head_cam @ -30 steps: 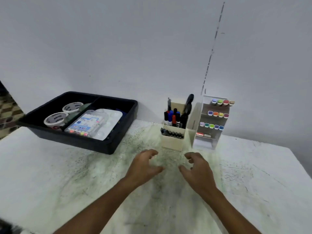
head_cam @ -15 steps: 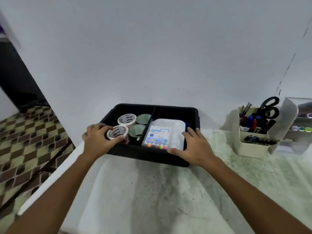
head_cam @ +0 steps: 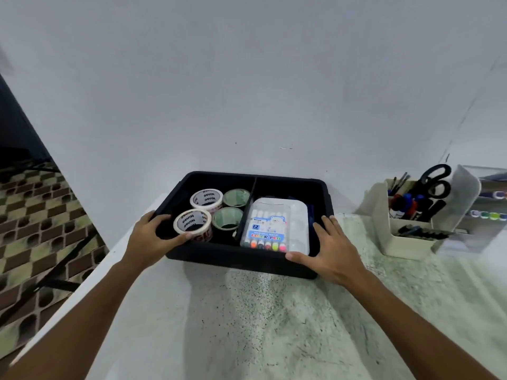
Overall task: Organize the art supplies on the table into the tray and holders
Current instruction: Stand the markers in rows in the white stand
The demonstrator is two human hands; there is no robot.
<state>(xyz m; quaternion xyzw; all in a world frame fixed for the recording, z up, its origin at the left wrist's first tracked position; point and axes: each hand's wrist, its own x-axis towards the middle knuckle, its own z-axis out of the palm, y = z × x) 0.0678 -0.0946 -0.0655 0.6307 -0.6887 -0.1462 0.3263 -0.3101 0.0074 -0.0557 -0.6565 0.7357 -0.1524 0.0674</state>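
- The black tray [head_cam: 241, 260] sits at the table's [head_cam: 247, 325] far left corner and has two compartments.
- Left compartment: two white tape rolls [head_cam: 193, 221] printed "NINSO" and two green rolls [head_cam: 227, 218].
- Right compartment: a clear pen case [head_cam: 267, 229] labelled "12" and "COLOR PEN", lying on a white palette [head_cam: 299, 226].
- The left hand [head_cam: 149, 239] grips the tray's left rim, fingers curled over it; the right hand [head_cam: 333, 249] presses the right front corner with straight fingers.
- At right, a beige holder [head_cam: 403, 242] carries markers and scissors [head_cam: 434, 182].
- Bare tabletop lies in front of the tray.
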